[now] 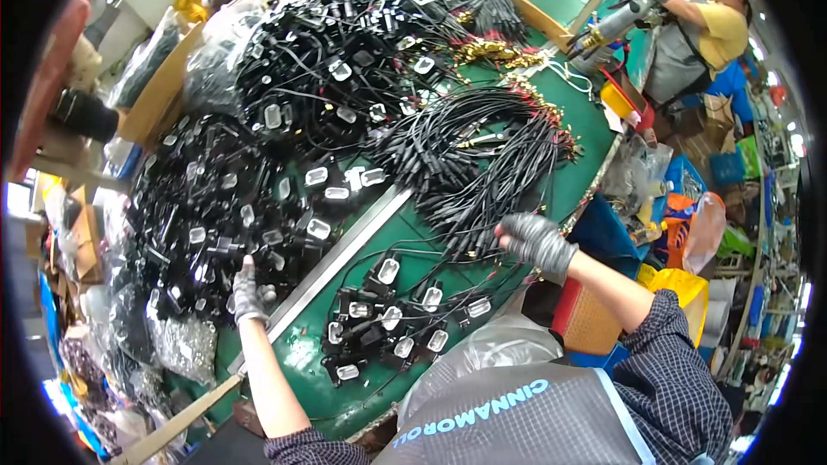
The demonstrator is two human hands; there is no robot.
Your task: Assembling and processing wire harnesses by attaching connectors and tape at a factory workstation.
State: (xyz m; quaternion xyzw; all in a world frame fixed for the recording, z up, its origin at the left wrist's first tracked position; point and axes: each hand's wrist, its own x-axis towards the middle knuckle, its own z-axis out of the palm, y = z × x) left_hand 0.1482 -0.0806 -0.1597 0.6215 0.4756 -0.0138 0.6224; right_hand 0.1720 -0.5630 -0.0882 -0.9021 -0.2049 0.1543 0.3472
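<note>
My left hand (248, 291), in a grey glove, reaches into a big heap of black plug adapters with cords (215, 207) on the left of the green table (301, 353); its fingers close around one black adapter. My right hand (536, 241), also gloved, grips the ends of a bundle of black cables (482, 164) lying across the middle of the table. A small group of black adapters with white labels (388, 319) lies in front of me between both arms.
A metal rail (345, 245) runs diagonally across the table. More black adapters (345, 60) and gold-tipped cables (491, 50) pile up at the back. Another person in a yellow shirt (706, 30) works at the far right. Bins and bags (680, 207) crowd the right side.
</note>
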